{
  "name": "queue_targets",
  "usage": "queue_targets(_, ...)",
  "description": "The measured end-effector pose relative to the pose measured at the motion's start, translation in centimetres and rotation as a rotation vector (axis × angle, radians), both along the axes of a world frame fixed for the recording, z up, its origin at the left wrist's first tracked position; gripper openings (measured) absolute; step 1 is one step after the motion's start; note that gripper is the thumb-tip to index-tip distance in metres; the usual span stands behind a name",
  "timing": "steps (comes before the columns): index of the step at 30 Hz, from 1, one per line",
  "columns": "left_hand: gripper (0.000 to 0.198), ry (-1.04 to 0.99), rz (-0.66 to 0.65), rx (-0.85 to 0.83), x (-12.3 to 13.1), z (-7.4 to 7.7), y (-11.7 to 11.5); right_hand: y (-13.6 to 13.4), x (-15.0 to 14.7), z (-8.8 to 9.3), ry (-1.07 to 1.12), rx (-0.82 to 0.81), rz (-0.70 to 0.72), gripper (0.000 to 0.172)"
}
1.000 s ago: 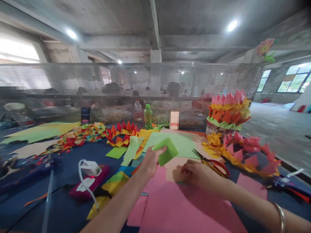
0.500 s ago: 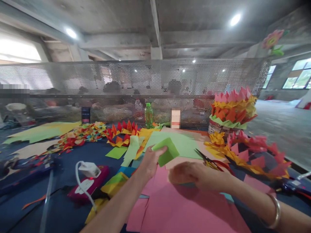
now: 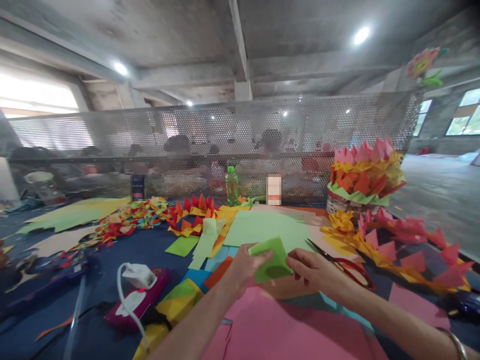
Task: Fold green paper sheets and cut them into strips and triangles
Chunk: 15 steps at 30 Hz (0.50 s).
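Observation:
My left hand (image 3: 247, 265) grips a small green square of paper (image 3: 275, 250) by its left side, thumb lying across its face. My right hand (image 3: 311, 265) is at the paper's right edge, its curled fingers closed on the corner. Beneath both hands lie large pink sheets (image 3: 285, 325), with tan and blue sheets partly showing. Just right of my right hand are scissors (image 3: 348, 267) with red handles, blades pointing away to the left. A pale green sheet (image 3: 262, 225) lies beyond my hands.
At left are a purple power strip (image 3: 150, 300) with a white charger (image 3: 139, 275) and cable, and a heap of paper scraps (image 3: 131, 220). A green bottle (image 3: 231, 187) stands behind. Folded-paper rings (image 3: 405, 245) and a layered paper basket (image 3: 363, 175) occupy the right. Mesh (image 3: 210, 125) spans the back.
My right hand has risen from the pink sheets to the green paper's right edge. My left hand and the paper have shifted slightly down and right in view.

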<state>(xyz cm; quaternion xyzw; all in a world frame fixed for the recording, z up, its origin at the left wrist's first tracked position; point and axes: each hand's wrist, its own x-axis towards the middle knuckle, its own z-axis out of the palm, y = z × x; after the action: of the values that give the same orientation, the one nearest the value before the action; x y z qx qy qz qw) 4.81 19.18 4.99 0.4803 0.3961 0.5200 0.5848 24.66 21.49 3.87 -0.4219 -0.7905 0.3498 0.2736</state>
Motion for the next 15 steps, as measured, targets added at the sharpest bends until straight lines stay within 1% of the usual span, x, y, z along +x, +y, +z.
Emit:
queue_targets(3,0.023,0.023,-0.034,0.014,0.5,0.2,-0.5,0.8,0.3,-0.9,0.006,0.025,-0.033,0.038)
queue_targets(5,0.023,0.012,-0.066,0.01,0.7,0.3,-0.6,1.3,0.6,-1.1,-0.004,0.043,-0.06,0.037)
queue_targets(8,0.033,-0.003,-0.104,-0.041,0.7,0.3,-0.4,2.0,1.2,-1.0,-0.027,0.079,-0.092,0.035)
queue_targets(11,0.043,0.029,-0.068,-0.132,0.2,0.2,0.1,2.4,1.6,-0.4,-0.045,0.123,-0.111,0.035)
queue_targets(15,0.042,0.077,-0.033,-0.142,-0.5,0.1,0.6,2.7,1.7,0.0,-0.051,0.165,-0.126,0.036)
